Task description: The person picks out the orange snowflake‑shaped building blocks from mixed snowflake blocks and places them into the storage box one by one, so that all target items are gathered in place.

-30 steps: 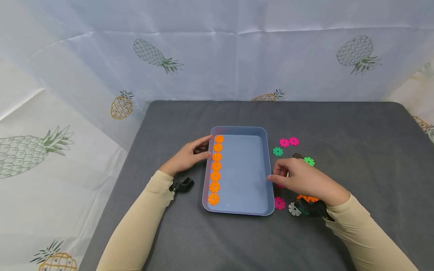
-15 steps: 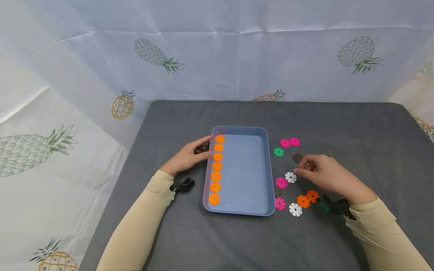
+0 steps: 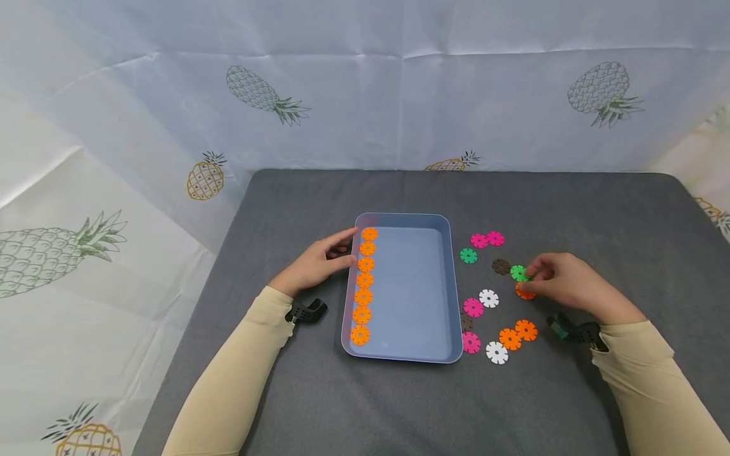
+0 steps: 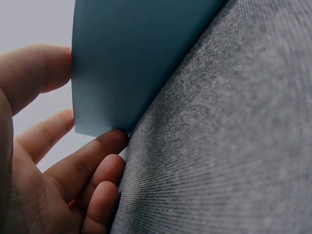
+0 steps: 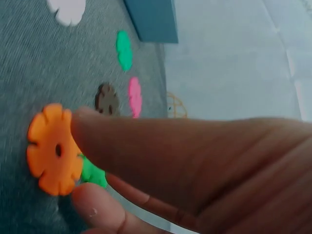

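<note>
My left hand rests against the left side of a blue-grey tray, thumb and fingertips touching its outer wall. Down the tray's left side runs a column of orange notched plastic discs. To the right of the tray, my right hand is at a loose orange notched disc. In the right wrist view, the thumb touches that disc's edge and a finger lies by its lower edge, with a gap between them. A bright green disc lies just behind it.
Other notched discs lie right of the tray: pink, green, brown, white and orange. A grey cloth covers the table. A pineapple-print sheet hangs behind it.
My right hand has moved from the tray's right rim rightward to the loose orange disc, uncovering white, pink and brown discs. The left hand stays at the tray.
</note>
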`<move>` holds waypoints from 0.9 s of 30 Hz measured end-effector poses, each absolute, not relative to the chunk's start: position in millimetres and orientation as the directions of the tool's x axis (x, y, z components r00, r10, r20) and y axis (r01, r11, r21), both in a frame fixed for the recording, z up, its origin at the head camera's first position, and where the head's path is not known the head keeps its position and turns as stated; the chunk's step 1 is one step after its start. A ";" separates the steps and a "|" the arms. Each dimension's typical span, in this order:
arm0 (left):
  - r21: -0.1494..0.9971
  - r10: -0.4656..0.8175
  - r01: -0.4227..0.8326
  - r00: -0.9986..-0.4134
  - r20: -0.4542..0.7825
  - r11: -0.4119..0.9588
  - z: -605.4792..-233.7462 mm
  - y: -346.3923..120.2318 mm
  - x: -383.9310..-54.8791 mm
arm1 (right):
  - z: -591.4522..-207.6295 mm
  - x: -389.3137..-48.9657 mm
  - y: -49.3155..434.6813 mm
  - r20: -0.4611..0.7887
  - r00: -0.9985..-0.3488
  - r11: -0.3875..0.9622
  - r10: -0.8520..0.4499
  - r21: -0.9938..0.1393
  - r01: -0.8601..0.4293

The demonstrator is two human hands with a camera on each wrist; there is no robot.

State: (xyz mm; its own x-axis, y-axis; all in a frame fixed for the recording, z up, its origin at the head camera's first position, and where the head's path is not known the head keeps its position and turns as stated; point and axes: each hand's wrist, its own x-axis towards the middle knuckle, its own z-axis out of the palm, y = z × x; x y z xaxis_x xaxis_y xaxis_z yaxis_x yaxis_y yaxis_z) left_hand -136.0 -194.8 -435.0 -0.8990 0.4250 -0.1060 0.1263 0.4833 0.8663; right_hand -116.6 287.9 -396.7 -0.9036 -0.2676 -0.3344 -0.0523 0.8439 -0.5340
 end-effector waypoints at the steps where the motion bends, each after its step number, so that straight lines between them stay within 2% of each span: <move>1: 0.866 0.425 0.127 -0.899 -0.105 0.483 -435.1 -194.7 -136.2 | -398.1 -117.4 289.8 -0.342 -0.900 0.843 -0.269 -0.536 -0.049; 18: 0.867 0.424 0.129 -0.900 -0.101 0.481 -439.1 -195.5 -136.7 | -401.6 -117.4 288.3 -0.384 -0.888 0.870 -0.251 -0.492 -0.033; 27: 0.863 0.421 0.136 -0.902 -0.096 0.487 -438.0 -194.1 -135.4 | -401.8 -115.5 286.7 -0.377 -0.880 0.848 -0.290 -0.527 -0.054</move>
